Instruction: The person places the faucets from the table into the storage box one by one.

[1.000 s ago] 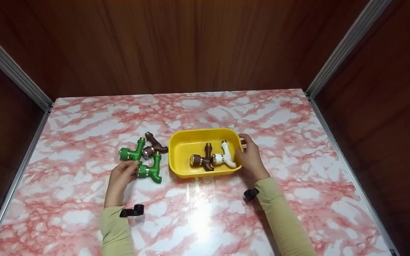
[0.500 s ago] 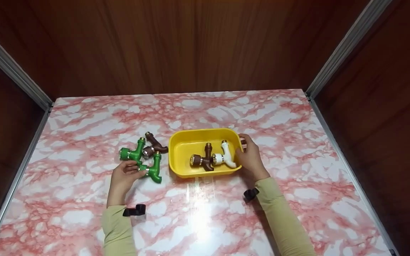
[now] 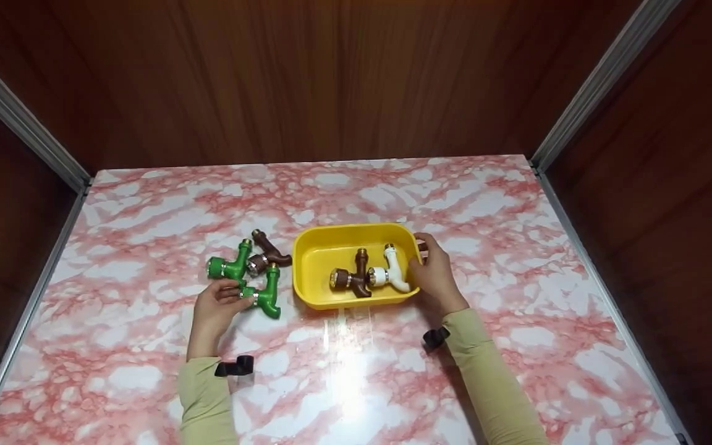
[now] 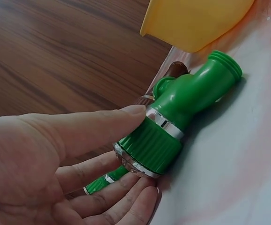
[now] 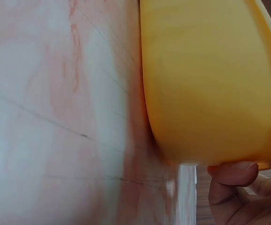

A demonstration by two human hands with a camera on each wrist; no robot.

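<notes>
My left hand (image 3: 212, 312) pinches the nearer green tap (image 3: 267, 300) by its ribbed knob. In the left wrist view the thumb lies at the tap's chrome ring, with the fingers on the knob's far side. A second green tap (image 3: 232, 267) lies just behind this hand, and a brown tap (image 3: 275, 254) rests beyond it, close to the yellow tub (image 3: 356, 228). My right hand (image 3: 437, 278) grips the tub's right end, thumb at the rim and fingers outside. Inside the tub lie another brown tap (image 3: 359, 275) and a white tap (image 3: 395, 272).
The red-and-white marbled table (image 3: 486, 210) carries everything. Brown wood-grain panels (image 3: 331, 80) stand at the back and both sides, with grey metal strips (image 3: 603, 74) along their corners.
My left hand has shifted slightly right, and its thumb and fingers have come onto the nearer green tap's knob. The right hand, the tub and the other taps stay where they were.
</notes>
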